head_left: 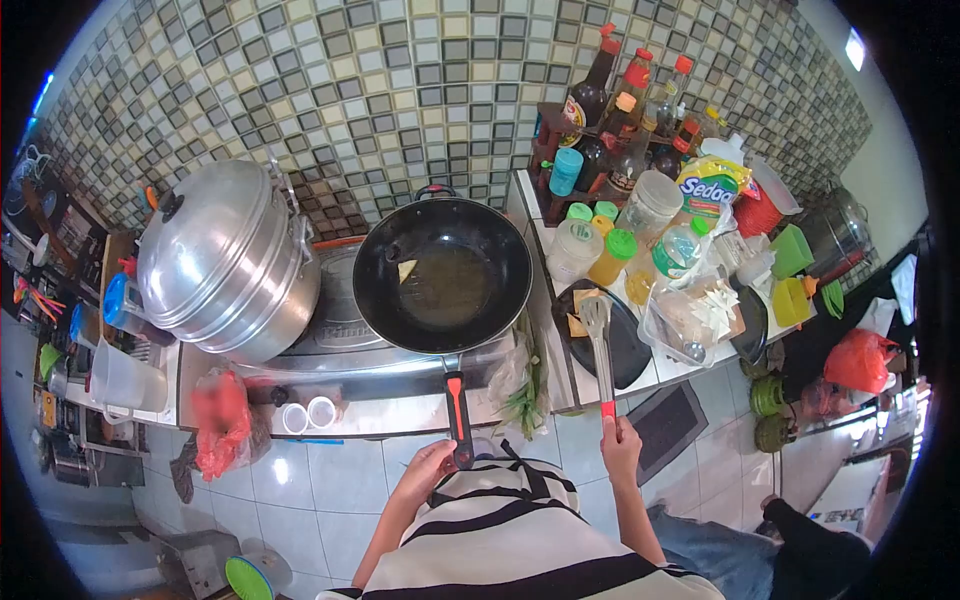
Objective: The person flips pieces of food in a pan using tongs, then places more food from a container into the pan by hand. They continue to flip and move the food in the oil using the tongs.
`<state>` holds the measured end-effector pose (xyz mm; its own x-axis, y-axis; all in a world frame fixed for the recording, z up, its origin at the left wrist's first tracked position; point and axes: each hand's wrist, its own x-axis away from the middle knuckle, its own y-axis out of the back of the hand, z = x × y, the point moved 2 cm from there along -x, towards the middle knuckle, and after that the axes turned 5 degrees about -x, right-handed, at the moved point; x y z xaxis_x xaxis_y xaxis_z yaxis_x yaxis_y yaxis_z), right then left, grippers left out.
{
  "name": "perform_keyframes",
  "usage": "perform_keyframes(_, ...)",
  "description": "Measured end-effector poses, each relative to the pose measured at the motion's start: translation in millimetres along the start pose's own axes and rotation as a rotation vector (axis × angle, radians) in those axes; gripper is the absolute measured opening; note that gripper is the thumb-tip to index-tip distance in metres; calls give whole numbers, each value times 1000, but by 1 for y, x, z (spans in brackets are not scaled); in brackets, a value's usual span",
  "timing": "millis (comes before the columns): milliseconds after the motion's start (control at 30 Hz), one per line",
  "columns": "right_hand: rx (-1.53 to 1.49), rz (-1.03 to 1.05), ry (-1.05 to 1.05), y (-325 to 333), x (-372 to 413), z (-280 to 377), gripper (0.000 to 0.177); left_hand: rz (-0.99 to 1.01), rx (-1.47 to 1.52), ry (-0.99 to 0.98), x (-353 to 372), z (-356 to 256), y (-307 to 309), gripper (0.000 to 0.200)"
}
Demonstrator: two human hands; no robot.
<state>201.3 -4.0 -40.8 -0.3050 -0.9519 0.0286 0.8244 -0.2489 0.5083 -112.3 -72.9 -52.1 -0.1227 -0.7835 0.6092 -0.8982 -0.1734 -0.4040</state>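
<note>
A black frying pan [495, 240] sits on the stove, with oil and a small pale triangular piece of food [406, 270] inside it. My left hand [425, 472] is closed at the end of the pan's black and red handle. In my right hand [622, 450] are metal tongs [602, 355], gripped by their red end. Their tips are over a dark plate [628, 345] on the counter at the right, where brown flat pieces of food [577, 325] lie partly behind them.
Left of the pan stands a large metal steamer pot [225, 265]. Sauce bottles [595, 85], jars [575, 250] and a clear container of pale wrapper pieces [712, 312] crowd the right counter. A red plastic bag [220, 425] hangs at the front edge. Another person's leg [715, 550] shows at lower right.
</note>
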Motion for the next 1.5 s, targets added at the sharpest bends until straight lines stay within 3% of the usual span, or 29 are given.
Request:
perform_keyframes(333, 141, -103, 170, -1, 0, 19, 34, -15, -39, 9, 0, 0, 0, 25)
perform_keyframes(533, 14, -96, 93, -11, -7, 11, 32, -9, -102, 24, 0, -2, 0, 25)
perform_keyframes(667, 21, -41, 75, -18, -10, 49, 29, -25, -90, 37, 3, -6, -4, 26)
perform_keyframes(767, 126, -9, 235, -30, -11, 81, 30, -31, -104, 39, 0, -3, 0, 27)
perform_keyframes(833, 192, 69, 333, -41, -11, 105, 31, -11, -112, 21, 0, -2, 1, 28)
perform_keyframes(1067, 454, 313, 382, -111, -43, 161, 39, -8, -95, 8, 0, -1, 0, 26)
perform_keyframes(1267, 590, 463, 351, -174, -95, 204, 41, -17, -94, 7, 0, 0, 1, 25)
perform_keyframes(1433, 624, 788, 175, -198, -121, 225, 44, 9, -107, -9, 3, -5, 0, 28)
perform_keyframes(1500, 634, 759, 222, -207, -127, 220, 43, 23, -133, -7, 3, -6, 1, 27)
